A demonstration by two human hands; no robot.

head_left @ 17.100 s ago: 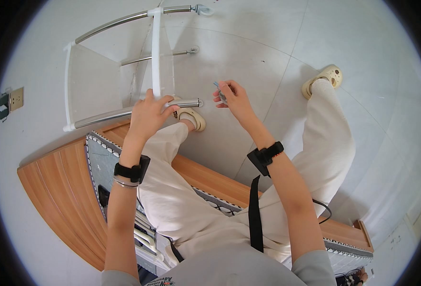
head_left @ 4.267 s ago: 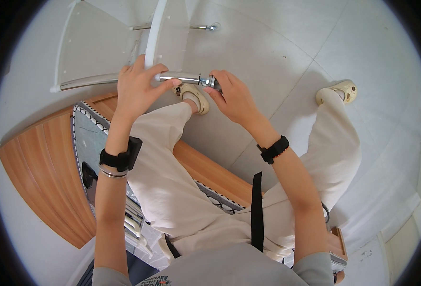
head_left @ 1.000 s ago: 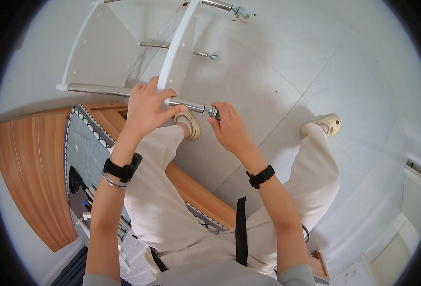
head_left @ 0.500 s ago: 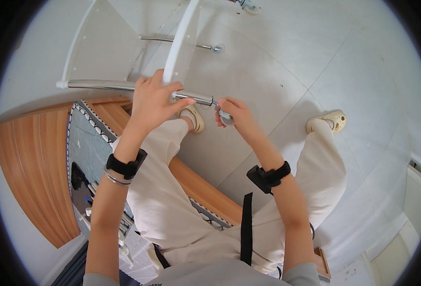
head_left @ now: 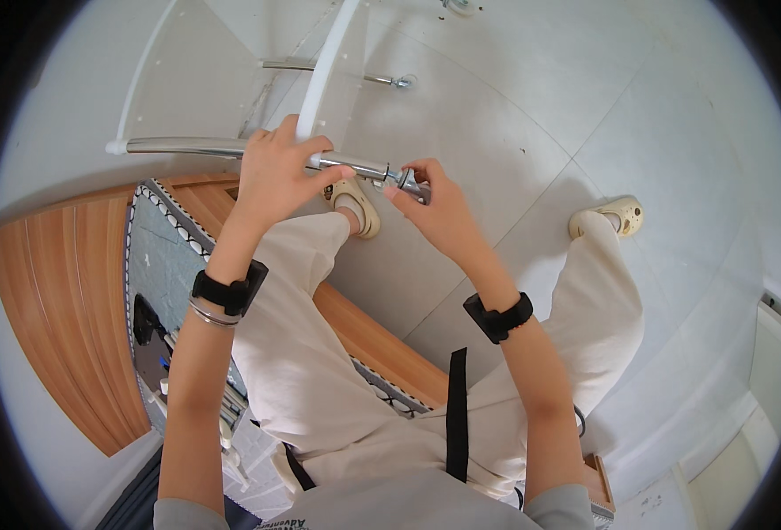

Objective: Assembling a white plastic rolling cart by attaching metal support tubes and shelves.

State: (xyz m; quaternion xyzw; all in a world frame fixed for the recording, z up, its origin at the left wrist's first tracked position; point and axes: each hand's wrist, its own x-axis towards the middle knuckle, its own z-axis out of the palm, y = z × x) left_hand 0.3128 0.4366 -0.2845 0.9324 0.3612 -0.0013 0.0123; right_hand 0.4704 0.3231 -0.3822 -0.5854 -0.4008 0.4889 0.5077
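A shelf rack with white panels (head_left: pixel 331 66) and chrome tube legs lies on its side at the upper left. My left hand (head_left: pixel 277 172) is wrapped round the near chrome tube (head_left: pixel 187 146), beside the white panel edge, with its thumb along the tube. At the tube's right end sits a caster wheel (head_left: pixel 414 187) with a metal bracket. My right hand (head_left: pixel 439 208) pinches this caster between thumb and fingers, in line with the tube end. Whether its stem is fully inside the tube I cannot tell.
Another chrome leg with a caster (head_left: pixel 401 82) extends behind, and one more caster (head_left: pixel 461 7) shows at the top edge. A wooden bench (head_left: pixel 64 309) with a grey mat (head_left: pixel 165 256) stands at left, holding tubes and small parts. My shoes rest on grey floor tiles (head_left: pixel 496 291).
My right hand has turned and shifted slightly, rotating the caster at the tube end. The left hand keeps its hold, and the tube end has risen a little in view.
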